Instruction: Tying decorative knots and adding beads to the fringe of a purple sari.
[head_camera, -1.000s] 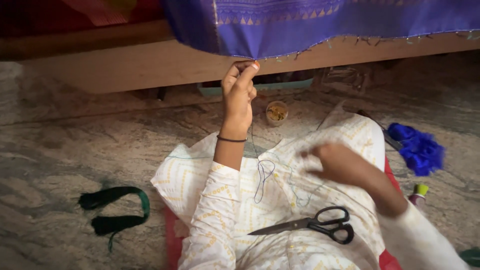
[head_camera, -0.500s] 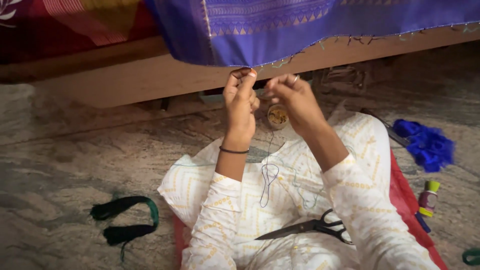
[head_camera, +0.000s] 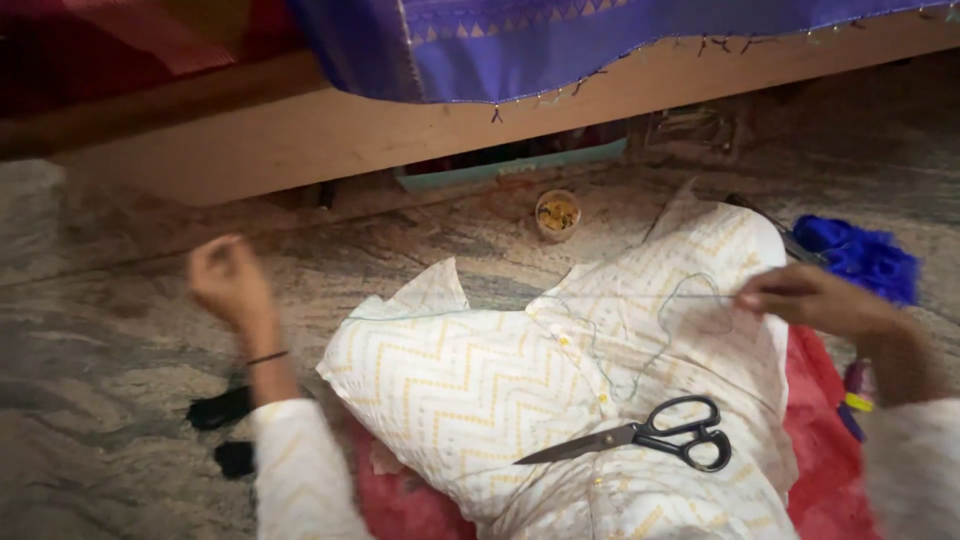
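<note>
Head view: left hand (head_camera: 225, 280) and right hand (head_camera: 800, 298) each pinch thread (head_camera: 560, 300), stretched taut mid-frame; overpull may snap it near scissors (head_camera: 650, 440).

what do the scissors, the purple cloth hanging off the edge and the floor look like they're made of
Scissors: dull grey metal blades, with glossy black handles that are likely plastic. Purple cloth: woven fabric with a slight sheen, possibly silk or a synthetic, judging by its woven triangle border and loose thread ends along the hem. Floor: polished stone, going by the grey veined streaks and soft reflections; probably marble or granite.
</note>
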